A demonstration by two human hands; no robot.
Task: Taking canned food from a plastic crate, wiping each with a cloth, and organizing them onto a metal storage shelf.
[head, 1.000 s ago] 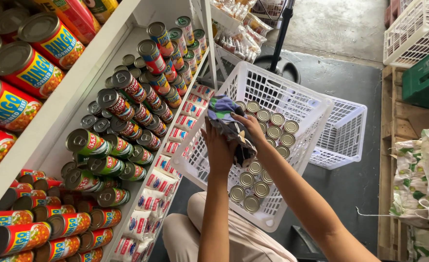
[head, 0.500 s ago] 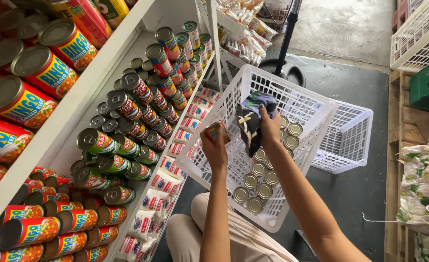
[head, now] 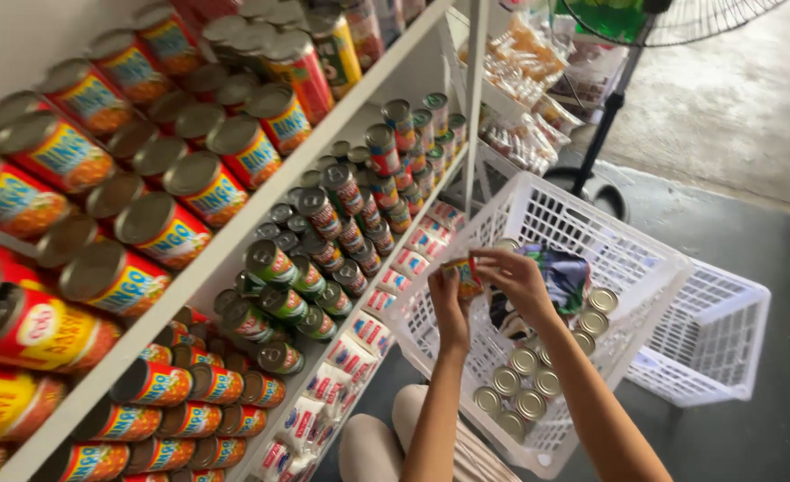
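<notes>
Shelves of cans [head: 261, 268] flank a white basket [head: 627, 259], above which a small can [head: 465, 275] is gripped by both hands [head: 489, 286], evidently for inspection.

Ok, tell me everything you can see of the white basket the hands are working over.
The white basket is a rectangular plastic crate with lattice walls and a solid rim, tilted toward the shelf. Inside lie small silver-topped cans in rows and a dark patterned cloth. Both hands, left and right, hold a small can above it. A second white basket sits behind it on the grey floor.
</notes>
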